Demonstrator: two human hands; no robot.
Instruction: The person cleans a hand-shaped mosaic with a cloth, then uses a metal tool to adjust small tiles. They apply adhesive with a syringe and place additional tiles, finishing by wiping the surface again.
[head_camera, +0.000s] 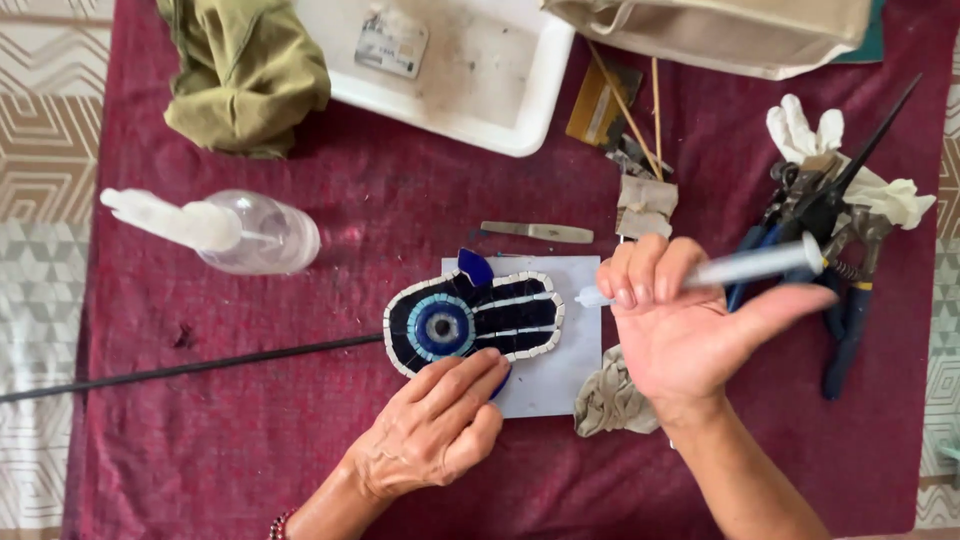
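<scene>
Right now the right hand (690, 335) grips a clear plastic syringe (745, 267) between fingers and thumb, palm up, nozzle pointing left just beside the dark blue and white hand-shaped mosaic piece with an eye motif (475, 318); left hand (435, 430) lies flat, fingers together, fingertips pressing the mosaic's lower edge; mosaic sits on a pale square sheet (560, 375) on the maroon cloth-covered table (250, 420); crumpled grey rag (608, 400) under right wrist; blue-handled pliers and nippers (835, 250) well to the right; clear spray bottle (230, 232) lying left; white plastic tray (470, 70) and olive cloth (245, 70) at top.
</scene>
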